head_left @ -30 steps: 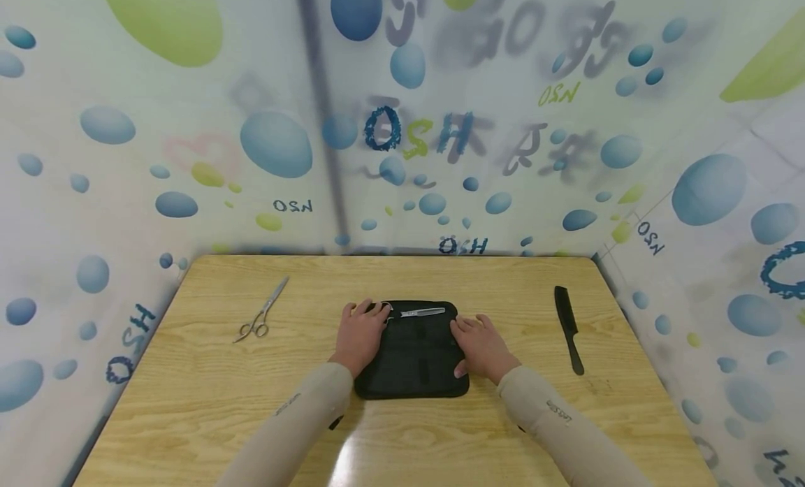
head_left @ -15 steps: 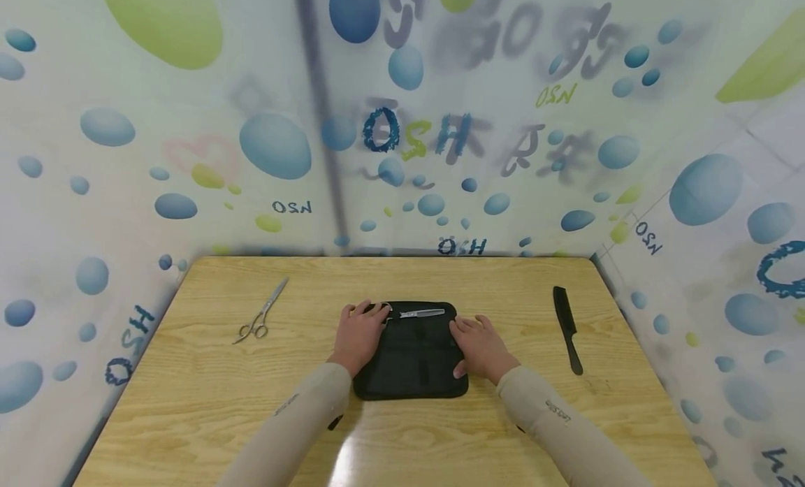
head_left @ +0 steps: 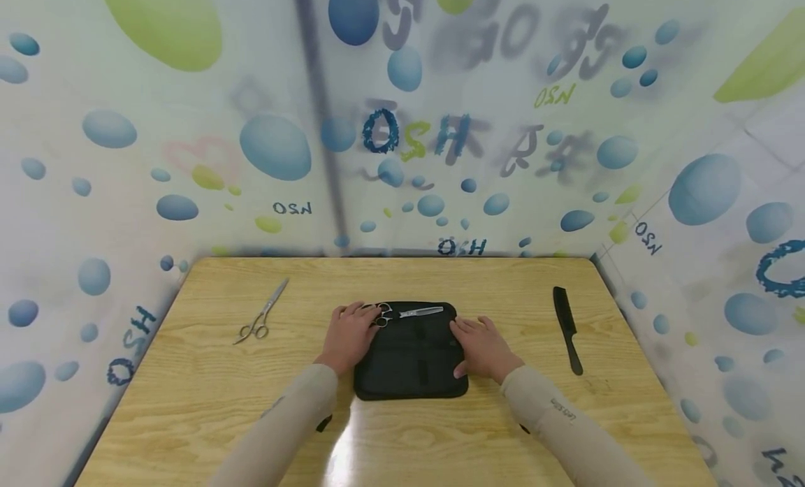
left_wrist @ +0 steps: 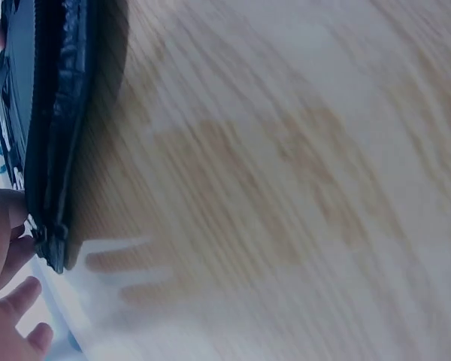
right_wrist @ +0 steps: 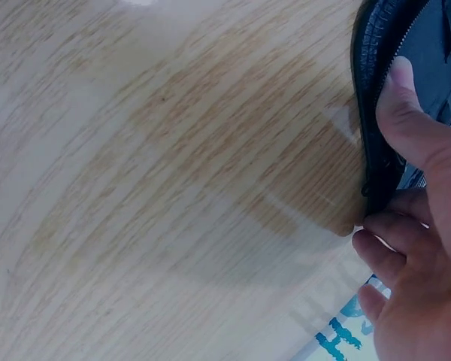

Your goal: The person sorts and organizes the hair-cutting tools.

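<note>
A black zip case [head_left: 402, 368] lies opened flat on the wooden table. Thinning scissors [head_left: 420, 311] lie across its far part, their ring handles next to my left fingers. My left hand [head_left: 347, 337] is at the case's far left corner, its fingers loosely extended in the left wrist view. My right hand [head_left: 483, 349] holds the right edge of the case. In the right wrist view its thumb [right_wrist: 406, 113] is over the zipped rim and the fingers bend at the corner. Whether the left fingertips touch the scissors is hard to tell.
Another pair of scissors [head_left: 260, 314] lies on the left of the table [head_left: 503, 445]. On the right is a black comb [head_left: 568, 330] with a handle. A patterned wall [head_left: 402, 193] stands behind the far table edge.
My left hand has shifted left, off part of the case, so that the ring handles of the thinning scissors show. My right hand and the case stay about where they were.
</note>
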The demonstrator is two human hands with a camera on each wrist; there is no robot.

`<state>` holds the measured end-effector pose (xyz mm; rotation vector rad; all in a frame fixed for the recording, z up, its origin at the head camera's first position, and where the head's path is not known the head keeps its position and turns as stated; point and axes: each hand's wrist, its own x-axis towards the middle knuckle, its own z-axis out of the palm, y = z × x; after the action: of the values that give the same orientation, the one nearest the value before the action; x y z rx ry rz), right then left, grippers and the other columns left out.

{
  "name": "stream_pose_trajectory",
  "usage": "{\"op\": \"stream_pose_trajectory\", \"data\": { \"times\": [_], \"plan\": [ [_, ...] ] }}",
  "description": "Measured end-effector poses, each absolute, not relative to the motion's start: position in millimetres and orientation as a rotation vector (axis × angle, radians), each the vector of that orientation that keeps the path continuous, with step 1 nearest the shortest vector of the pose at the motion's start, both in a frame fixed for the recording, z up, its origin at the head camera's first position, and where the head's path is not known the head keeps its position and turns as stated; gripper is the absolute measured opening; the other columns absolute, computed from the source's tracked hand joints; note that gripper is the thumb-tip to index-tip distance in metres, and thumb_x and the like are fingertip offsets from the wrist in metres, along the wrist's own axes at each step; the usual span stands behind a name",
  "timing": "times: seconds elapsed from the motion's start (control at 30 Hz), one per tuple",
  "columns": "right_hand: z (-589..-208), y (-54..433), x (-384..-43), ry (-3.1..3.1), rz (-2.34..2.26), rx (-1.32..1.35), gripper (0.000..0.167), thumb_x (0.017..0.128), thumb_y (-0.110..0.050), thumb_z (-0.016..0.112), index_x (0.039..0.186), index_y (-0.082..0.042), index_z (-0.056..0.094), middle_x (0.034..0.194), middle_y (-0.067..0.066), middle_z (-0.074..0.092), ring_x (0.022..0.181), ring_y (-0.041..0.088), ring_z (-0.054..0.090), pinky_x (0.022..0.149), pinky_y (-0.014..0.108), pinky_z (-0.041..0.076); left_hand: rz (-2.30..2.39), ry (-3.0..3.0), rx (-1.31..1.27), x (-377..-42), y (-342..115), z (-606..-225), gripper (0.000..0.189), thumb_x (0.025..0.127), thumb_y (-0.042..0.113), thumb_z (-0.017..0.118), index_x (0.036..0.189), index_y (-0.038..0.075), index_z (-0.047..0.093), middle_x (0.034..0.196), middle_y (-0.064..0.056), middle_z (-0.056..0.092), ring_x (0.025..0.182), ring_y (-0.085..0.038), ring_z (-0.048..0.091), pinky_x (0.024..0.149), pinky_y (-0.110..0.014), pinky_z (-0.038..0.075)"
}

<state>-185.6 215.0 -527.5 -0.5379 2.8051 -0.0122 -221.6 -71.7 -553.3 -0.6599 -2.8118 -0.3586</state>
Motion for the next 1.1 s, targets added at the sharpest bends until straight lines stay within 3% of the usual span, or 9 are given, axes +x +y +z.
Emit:
{"op": "stream_pose_trajectory", "data": {
  "times": [0.4,0.7,1.1],
  "plan": [
    [-518,219,-183,2.789,-0.142,-0.533,0.087,0.082,-0.049,0.073,0.148,-0.004,0.039,0.153,0.012,0.042,0.142,0.027,0.04,0.118,0.053,0.021,-0.377,-2.725,-0.62,-222,-96,-555,0.027,0.091,0.02,0.067,0.118,0.014,0.068,0.118,-0.004,0.071,0.12,-0.03,0.061,0.099,-0.052,0.044],
    [-521,226,-187,2.799,-0.216,-0.486,0.086,0.089,-0.05,0.065,0.152,-0.003,0.031,0.152,0.013,0.043,0.14,0.028,0.042,0.117,0.053,0.024,-0.376,-2.7,-0.595,-221,-115,-552,0.026,0.089,0.018,0.068,0.115,0.012,0.068,0.115,-0.006,0.072,0.117,-0.033,0.062,0.097,-0.053,0.044],
    [-522,244,-183,2.863,-0.25,-0.489,0.073,0.091,-0.043,0.065,0.146,-0.002,0.04,0.147,0.015,0.049,0.136,0.032,0.046,0.115,0.056,0.027,-0.318,-2.807,-0.491,-220,-150,-546,0.029,0.091,0.018,0.068,0.119,0.011,0.067,0.118,-0.007,0.071,0.119,-0.033,0.06,0.099,-0.056,0.043]
  ]
}}
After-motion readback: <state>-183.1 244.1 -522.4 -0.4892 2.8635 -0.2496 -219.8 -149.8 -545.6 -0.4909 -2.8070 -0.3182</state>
